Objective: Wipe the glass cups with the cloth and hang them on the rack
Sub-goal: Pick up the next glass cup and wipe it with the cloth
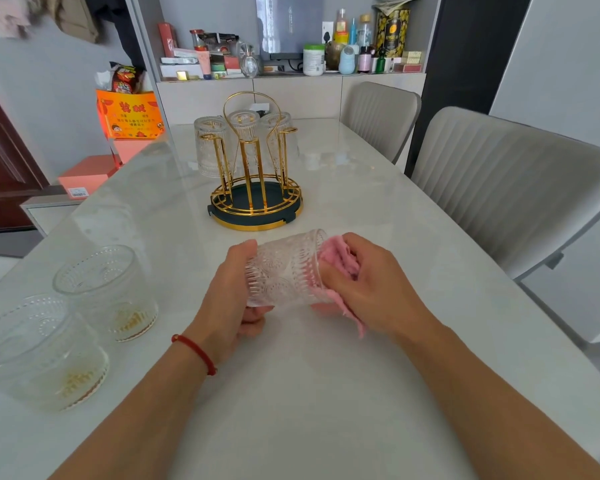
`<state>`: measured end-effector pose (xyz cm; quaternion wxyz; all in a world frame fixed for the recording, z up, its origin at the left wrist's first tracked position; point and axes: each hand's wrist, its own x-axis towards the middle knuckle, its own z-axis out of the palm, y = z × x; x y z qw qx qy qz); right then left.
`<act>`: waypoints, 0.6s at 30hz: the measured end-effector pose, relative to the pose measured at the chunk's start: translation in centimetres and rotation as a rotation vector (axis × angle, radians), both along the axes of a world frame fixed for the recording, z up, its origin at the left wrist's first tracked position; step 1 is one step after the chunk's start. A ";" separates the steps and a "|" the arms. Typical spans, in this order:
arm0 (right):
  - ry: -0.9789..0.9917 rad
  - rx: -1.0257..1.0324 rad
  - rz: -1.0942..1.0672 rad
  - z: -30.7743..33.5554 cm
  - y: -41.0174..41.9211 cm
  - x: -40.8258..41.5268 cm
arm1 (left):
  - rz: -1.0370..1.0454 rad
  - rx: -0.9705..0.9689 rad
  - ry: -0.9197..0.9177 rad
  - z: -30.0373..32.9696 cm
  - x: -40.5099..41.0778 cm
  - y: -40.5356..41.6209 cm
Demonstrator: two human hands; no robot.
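**Q:** What were your hands doing just then?

**A:** My left hand (238, 289) was curled round the base end of a cup (284, 268), holding it on its side just above the surface (291, 393). My right hand (364, 289) pinched the pink cloth (336, 259) against the cup's rim, with some of it bunched at the mouth. A red cord (194, 353) sat on my left wrist.

**Q:** So which step was that?

**A:** Wiping, I'd judge, at the open end. The hanging wasn't done for this cup.

**Q:** What would the next move call for?

**A:** Probably freeing the cloth, turning the cup mouth-down and lowering it over a spare peg. The ribbed glass looked slippery, so a firm grip would matter.

**Q:** Where were the other cups?

**A:** Two cups (101, 292) stood upright near my left arm, side by side, not yet hung. Farther off, in the middle of the surface, stood the gold rack (255, 188) with three cups (243, 140) upside down on it. At least one front peg looked free.

**Q:** And the room?

**A:** The surface was pale and glossy. Two grey chairs (513, 188) stood on the right. Left of the far end sat an orange box (130, 116) and pink boxes. Beyond was a shelf (291, 74) crowded with bottles, jars and a tin.
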<state>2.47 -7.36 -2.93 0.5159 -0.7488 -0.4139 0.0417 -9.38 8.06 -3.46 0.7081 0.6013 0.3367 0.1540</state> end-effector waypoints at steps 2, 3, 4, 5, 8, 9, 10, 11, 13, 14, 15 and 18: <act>-0.071 0.022 0.005 0.1 -0.3 0.1 | -0.162 -0.017 0.038 0.5 -0.7 0.5; -0.098 0.028 -0.002 0.1 -0.3 0.2 | -0.229 -0.030 0.057 0.7 -0.9 0.7; -0.114 0.043 -0.010 0.1 -0.3 0.2 | -0.263 -0.038 0.070 0.7 -1.0 0.8; -0.105 0.066 -0.027 0.1 -0.1 0.1 | -0.269 -0.042 0.071 0.7 -1.1 0.8; 0.015 0.111 -0.098 -0.2 0.5 0.1 | -0.179 -0.077 0.001 0.3 -0.5 0.2; 0.068 0.104 -0.106 -0.3 0.7 0.0 | -0.132 -0.079 -0.034 0.1 -0.2 -0.2; 0.103 0.080 -0.093 -0.3 0.6 0.0 | -0.076 -0.069 -0.057 0.1 0.0 -0.4; 0.100 0.049 -0.068 -0.4 0.5 -0.1 | -0.021 -0.051 -0.053 0.1 0.1 -0.5; -0.001 0.017 -0.021 -0.3 0.1 -0.1 | -0.025 -0.013 0.006 0.4 -0.1 0.0; -0.064 0.025 -0.004 -0.3 -0.1 0.0 | -0.100 -0.006 0.041 0.6 -0.4 0.3; -0.121 0.032 0.004 -0.1 -0.3 0.0 | -0.189 -0.005 0.073 0.7 -0.7 0.6; -0.193 0.052 -0.011 -0.1 -0.2 0.1 | -0.302 -0.017 0.114 0.7 -1.2 1.1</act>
